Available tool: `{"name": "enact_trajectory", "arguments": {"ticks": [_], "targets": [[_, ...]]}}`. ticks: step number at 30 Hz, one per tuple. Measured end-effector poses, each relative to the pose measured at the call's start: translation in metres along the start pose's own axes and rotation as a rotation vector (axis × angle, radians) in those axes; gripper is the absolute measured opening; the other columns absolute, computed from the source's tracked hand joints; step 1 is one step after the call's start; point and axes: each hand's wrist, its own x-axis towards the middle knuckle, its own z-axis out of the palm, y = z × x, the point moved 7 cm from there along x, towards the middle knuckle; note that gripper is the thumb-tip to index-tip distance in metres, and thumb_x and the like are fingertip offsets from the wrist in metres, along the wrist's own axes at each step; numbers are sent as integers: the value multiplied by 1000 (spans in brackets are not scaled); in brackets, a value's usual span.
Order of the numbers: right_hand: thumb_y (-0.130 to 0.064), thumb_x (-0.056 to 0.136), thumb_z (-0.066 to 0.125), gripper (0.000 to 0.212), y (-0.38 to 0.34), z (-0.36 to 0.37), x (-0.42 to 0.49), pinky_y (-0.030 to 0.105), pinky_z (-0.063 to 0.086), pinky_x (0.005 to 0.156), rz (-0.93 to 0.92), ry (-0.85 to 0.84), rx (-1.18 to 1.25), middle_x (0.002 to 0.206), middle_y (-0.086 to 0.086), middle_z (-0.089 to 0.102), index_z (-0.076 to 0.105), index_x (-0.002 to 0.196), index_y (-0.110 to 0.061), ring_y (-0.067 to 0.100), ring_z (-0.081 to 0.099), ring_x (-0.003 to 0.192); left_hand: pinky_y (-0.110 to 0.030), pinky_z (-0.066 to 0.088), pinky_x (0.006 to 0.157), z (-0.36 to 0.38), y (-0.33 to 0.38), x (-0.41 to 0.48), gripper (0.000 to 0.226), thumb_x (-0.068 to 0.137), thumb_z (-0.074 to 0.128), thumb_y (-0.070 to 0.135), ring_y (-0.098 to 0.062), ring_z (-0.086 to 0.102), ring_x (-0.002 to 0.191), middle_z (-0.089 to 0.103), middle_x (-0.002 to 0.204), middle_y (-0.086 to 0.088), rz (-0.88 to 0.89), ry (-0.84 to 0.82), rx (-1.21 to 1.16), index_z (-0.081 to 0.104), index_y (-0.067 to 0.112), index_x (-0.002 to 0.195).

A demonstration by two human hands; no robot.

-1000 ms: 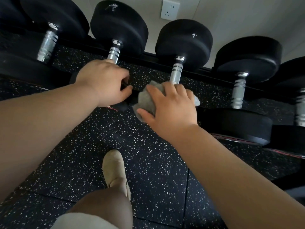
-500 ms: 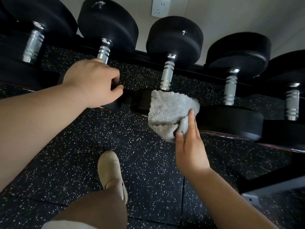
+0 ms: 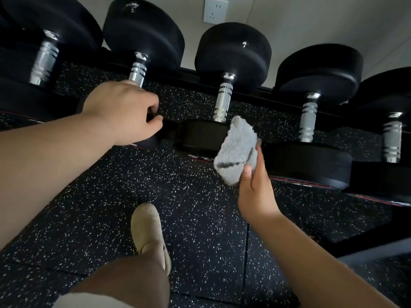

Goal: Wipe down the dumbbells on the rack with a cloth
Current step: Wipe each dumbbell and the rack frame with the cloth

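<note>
My right hand (image 3: 255, 187) has a closed grip on the folded grey cloth (image 3: 236, 150), pressed against a dumbbell (image 3: 206, 134) at the rack's front edge. Left hand (image 3: 124, 112) is curled around the next dumbbell's end.

My left hand (image 3: 124, 112) covers the near head of the second dumbbell (image 3: 142, 38), so what my grip closes on there is hidden. Left of this dumbbell, another dumbbell (image 3: 44, 61) is cut by the frame edge.
</note>
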Motion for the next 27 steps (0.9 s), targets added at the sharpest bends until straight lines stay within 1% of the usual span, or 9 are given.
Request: {"name": "enact_trajectory", "arguments": {"ticks": [4,8,11,13,15,18,21,24,27], "targets": [[-43,109,27,58,-19,-2,1,24,19,125,17,102,30,159,-25,21,16,164,-28,-19,16,141,-36,43,71,1,0,-1,24,89,56,56,-23,60,93,63,82,8,-9,-21,-20,66,34,89],[-35,111,34,50,-67,-18,23,13,21,117,-152,108,-196,161,0,36,37,159,-20,8,33,146,-38,49,74,0,1,-1,25,88,54,57,-23,60,95,60,82,9,-13,-35,-34,66,35,89],[-26,110,41,39,-115,-24,54,-4,33,87,-382,81,-340,130,4,58,53,145,-11,5,54,107,-40,51,74,0,1,-1,30,88,51,57,-25,60,93,58,78,8,-8,-53,-38,66,31,87],[-26,110,42,36,-136,-25,74,1,35,78,-422,76,-332,120,4,61,57,139,-9,7,54,98,-40,51,73,-1,2,-1,32,88,52,56,-27,61,90,59,77,5,-3,-47,-45,68,29,86],[-35,111,37,38,-141,-13,86,11,39,77,-349,-45,-325,119,2,64,56,138,-16,11,58,100,-40,50,74,-1,1,-2,29,88,58,53,-27,61,90,60,77,3,-7,-44,-57,70,27,87],[-54,106,39,26,-123,5,78,26,45,63,-247,-235,-470,93,-6,64,56,101,-35,11,63,80,-38,48,73,-1,1,-1,27,87,60,52,-26,61,90,59,77,6,5,-36,-68,71,27,88],[-61,100,46,29,-109,-10,69,27,48,55,-189,-188,-503,82,-8,63,55,99,-33,8,62,68,-38,49,73,0,1,-1,33,86,50,58,-25,61,92,56,77,10,15,-29,-64,68,30,88],[-55,103,44,36,-95,-32,81,31,49,64,-71,-69,-453,88,-5,67,63,105,-25,14,64,80,-38,51,74,1,-1,0,41,82,38,62,-24,61,90,58,77,11,7,-34,-70,66,33,88],[-49,107,41,39,-93,-32,102,30,38,65,9,-14,-383,86,-4,62,63,100,-17,19,60,86,-38,51,75,3,-2,0,36,85,45,58,-23,61,88,60,77,10,14,-40,-74,68,31,89]]}}
